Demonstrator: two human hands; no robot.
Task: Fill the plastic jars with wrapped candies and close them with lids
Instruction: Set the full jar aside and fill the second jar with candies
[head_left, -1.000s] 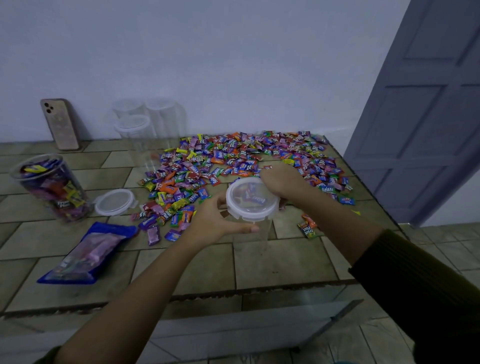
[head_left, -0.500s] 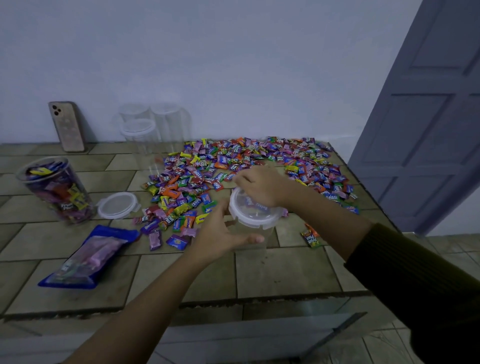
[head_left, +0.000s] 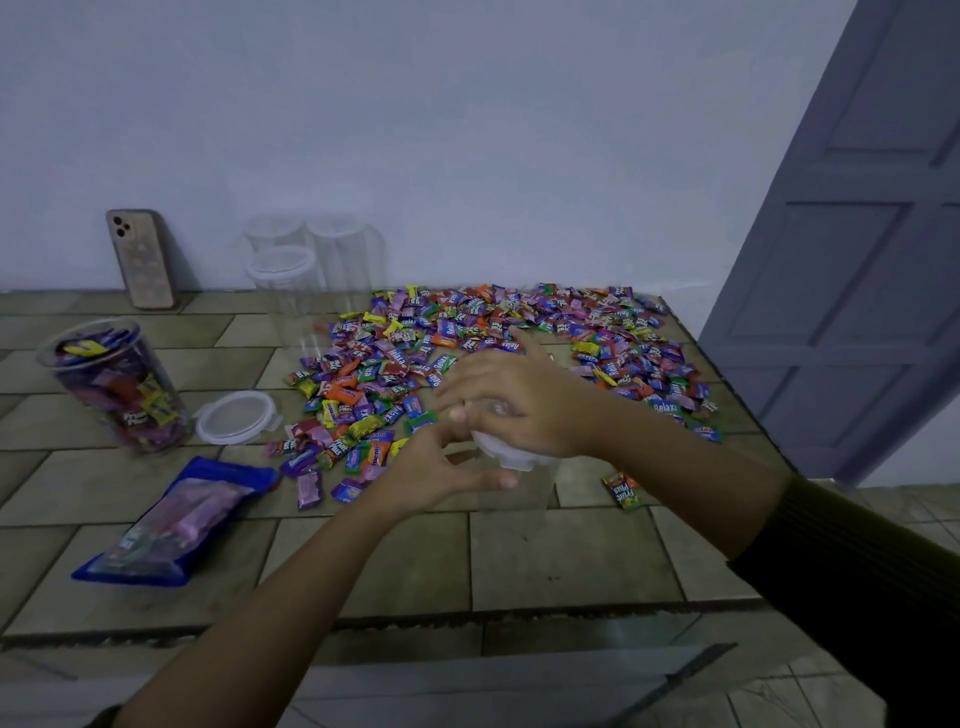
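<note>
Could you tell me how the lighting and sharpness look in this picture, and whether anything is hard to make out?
Head view: dim, with a bluish cast; the right hand and left hand are slightly smeared by motion; the clear jar under the lid almost vanishes against the tiles; candy wrappers are readable; the door leans from wide-angle distortion.

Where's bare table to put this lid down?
Free: the front tiles right of the blue bag, nearer than the held jar; also the back-left tiles between phone and filled jar. Crowded: the candy pile from centre to back right, and round the loose lid.
</note>
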